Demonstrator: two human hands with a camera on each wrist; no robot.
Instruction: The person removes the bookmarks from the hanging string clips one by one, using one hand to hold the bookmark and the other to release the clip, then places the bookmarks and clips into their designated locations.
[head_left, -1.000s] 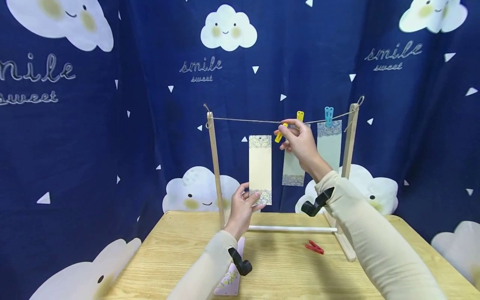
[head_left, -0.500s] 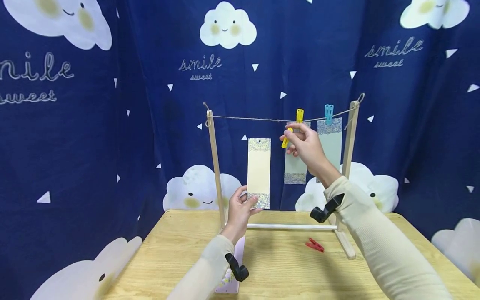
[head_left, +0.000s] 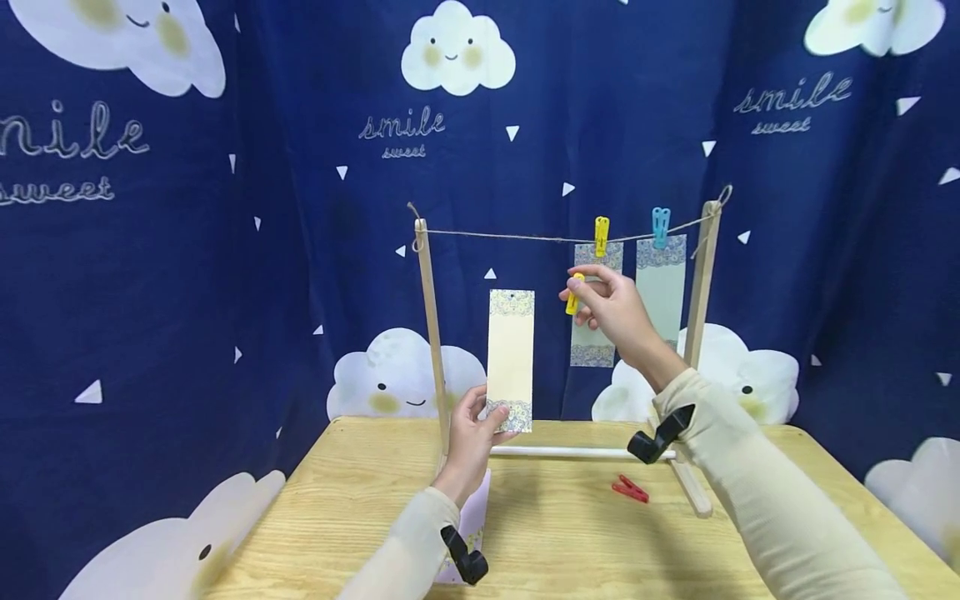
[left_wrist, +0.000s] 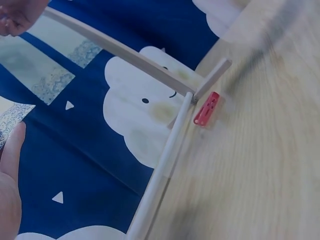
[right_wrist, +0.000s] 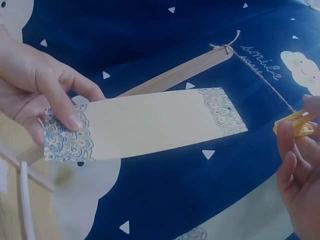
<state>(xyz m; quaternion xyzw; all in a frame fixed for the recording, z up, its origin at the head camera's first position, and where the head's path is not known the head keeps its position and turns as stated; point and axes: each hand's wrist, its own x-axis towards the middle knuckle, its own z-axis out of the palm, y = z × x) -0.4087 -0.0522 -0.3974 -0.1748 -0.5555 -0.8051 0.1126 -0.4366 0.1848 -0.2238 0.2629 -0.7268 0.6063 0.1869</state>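
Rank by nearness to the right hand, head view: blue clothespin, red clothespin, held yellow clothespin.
1. Held yellow clothespin: pinched in the right hand.
2. Blue clothespin: on the string, upper right.
3. Red clothespin: on the tabletop, below.

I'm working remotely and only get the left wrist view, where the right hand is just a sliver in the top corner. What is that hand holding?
Observer: The right hand pinches a yellow clothespin.

Operator: My view cuts off most of the card in the left hand. Is anything clipped to its top?

Observer: No, its top edge shows no clip at all.

Operator: And how are the two hanging cards held up?

Observer: They are pegged to the string, one by a second yellow clothespin, the other by a blue clothespin.
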